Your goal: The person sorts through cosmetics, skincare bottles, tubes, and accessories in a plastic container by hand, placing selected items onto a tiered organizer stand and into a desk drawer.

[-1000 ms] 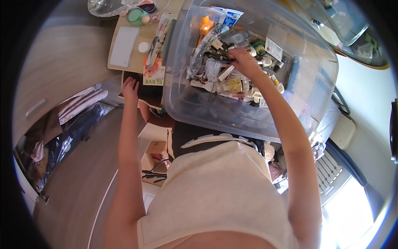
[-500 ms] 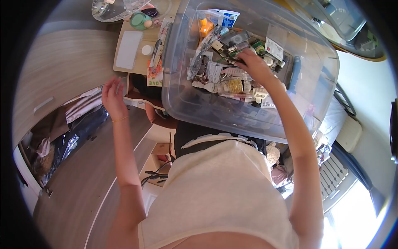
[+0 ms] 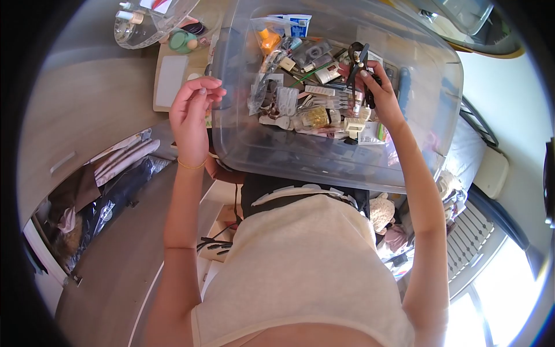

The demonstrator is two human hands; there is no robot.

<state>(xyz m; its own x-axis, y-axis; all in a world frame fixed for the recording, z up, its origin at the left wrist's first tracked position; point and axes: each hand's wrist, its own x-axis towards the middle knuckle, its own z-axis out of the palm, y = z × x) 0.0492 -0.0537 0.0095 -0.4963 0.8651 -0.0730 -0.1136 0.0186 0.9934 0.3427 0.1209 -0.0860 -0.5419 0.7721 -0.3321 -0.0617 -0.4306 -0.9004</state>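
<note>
My right hand [image 3: 381, 95] is closed on a black scissor-like tool [image 3: 357, 58], held up over the right side of a clear plastic tub [image 3: 277, 156]. Its exact kind is hard to make out. Under it lies a jumble of cosmetics: an orange bottle [image 3: 267, 41], a clear bottle with gold contents [image 3: 317, 117], a cream-coloured tube [image 3: 328, 73] and a blue-and-white packet [image 3: 298, 24]. My left hand [image 3: 192, 118] is raised beside the tub's left wall, its fingers loosely bent and apart, holding nothing.
Left of the tub, a wooden table [image 3: 165, 95] bears a white rectangular item [image 3: 171, 74], a green round jar [image 3: 182, 41] and a clear tray [image 3: 132, 34] with small bottles. A mirror-like round object [image 3: 462, 29] stands at the far right. An open drawer [image 3: 110, 173] with clothes lies lower left.
My right hand has lifted the black scissor-like tool out of the pile and moved right. My left hand has come up and right, nearer the tub. The view has shifted slightly.
</note>
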